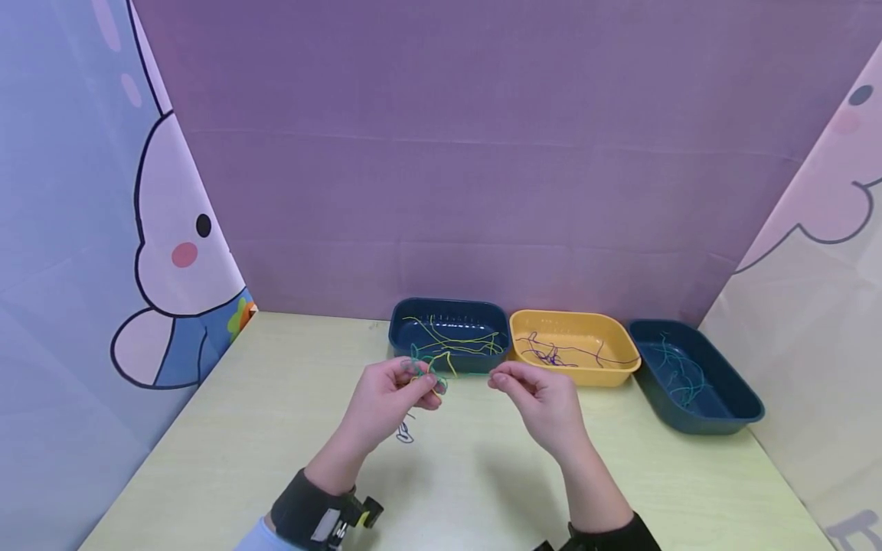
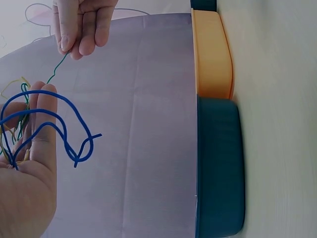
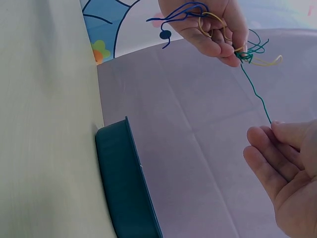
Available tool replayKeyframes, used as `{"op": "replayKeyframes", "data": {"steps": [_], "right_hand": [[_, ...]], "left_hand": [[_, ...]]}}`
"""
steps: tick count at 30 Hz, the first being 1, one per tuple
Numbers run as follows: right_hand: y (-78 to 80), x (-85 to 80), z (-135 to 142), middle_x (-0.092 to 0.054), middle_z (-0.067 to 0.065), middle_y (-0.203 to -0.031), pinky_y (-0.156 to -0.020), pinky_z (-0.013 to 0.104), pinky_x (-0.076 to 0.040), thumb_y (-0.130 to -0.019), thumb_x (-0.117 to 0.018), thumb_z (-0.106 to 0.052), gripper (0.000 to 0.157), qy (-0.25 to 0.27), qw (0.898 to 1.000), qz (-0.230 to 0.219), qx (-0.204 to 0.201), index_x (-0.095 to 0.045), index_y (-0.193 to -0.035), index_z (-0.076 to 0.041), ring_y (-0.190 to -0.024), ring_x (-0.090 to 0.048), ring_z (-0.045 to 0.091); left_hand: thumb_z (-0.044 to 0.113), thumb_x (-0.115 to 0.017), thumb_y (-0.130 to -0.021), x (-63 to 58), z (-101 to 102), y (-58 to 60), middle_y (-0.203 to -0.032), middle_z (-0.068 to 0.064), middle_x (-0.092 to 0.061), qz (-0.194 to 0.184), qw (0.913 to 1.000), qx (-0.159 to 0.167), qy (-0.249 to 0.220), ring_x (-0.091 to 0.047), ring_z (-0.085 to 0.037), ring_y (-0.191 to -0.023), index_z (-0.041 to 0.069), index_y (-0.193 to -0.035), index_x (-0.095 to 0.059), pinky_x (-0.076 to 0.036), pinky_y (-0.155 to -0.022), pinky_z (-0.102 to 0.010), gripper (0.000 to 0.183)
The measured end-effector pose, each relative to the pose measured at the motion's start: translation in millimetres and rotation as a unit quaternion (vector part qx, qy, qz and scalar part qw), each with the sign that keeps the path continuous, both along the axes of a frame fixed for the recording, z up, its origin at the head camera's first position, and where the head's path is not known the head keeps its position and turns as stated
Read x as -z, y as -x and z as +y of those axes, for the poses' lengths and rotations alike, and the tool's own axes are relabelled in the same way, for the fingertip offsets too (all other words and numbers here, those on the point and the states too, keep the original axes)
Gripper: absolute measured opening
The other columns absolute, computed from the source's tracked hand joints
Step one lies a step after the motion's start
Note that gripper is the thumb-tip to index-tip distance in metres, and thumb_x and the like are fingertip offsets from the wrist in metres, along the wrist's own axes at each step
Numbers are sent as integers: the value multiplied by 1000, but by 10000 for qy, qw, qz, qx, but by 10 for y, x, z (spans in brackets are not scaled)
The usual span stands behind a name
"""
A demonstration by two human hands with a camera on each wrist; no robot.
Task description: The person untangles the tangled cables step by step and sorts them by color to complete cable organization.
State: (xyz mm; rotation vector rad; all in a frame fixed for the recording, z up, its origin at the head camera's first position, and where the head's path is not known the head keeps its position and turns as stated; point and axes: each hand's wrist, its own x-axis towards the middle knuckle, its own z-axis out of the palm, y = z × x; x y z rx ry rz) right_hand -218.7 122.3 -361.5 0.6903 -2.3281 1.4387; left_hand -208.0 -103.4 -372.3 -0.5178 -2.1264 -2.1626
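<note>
My left hand [image 1: 386, 394] holds a tangle of thin strings between thumb and fingers, above the table. Green string [image 3: 246, 57] bunches at its fingertips, with yellow string [image 3: 270, 64] looping through. Blue string [image 2: 90, 141] hangs in loops from the palm side, as the left wrist view shows. To the right, my right hand [image 1: 544, 402] pinches the end of a single green strand [image 3: 256, 94] between thumb and forefinger. That strand runs nearly straight from the tangle across the gap between both hands. How the strings cross inside the left hand is hidden.
Along the back stand a dark blue bin [image 1: 448, 361] with yellow strings [image 1: 468, 341], a yellow bin [image 1: 586, 376] with purple-blue strings [image 1: 551, 357], and another dark blue bin [image 1: 717, 425] with green strings [image 1: 682, 375]. A purple cloth wall [image 1: 482, 191] rises behind them.
</note>
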Motion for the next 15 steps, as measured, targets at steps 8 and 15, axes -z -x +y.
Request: {"op": "replayKeyframes", "data": {"steps": [8,15], "right_hand": [[199,172,147,-70,0,-86,-78,27,-53,-88,-60,-21,8,-187,9991,-325,221,-68,-91,-19,-83,-64,9],[307,213,434,-70,2,-90,-83,29,-51,-86,-62,-36,24,212,9944,-733,725,-67,-98,-16,-84,-64,9]], "left_hand": [[7,-57,-88,-2,-35,40,-88,-28,-65,-2,9992,-328,-210,-65,-31,-75,-7,-94,-57,-56,-72,-40,15],[10,-58,-89,68,-227,156,-91,-27,-66,40,9935,-891,-714,-65,-32,-74,-8,-96,-54,-56,-71,-39,20]]}}
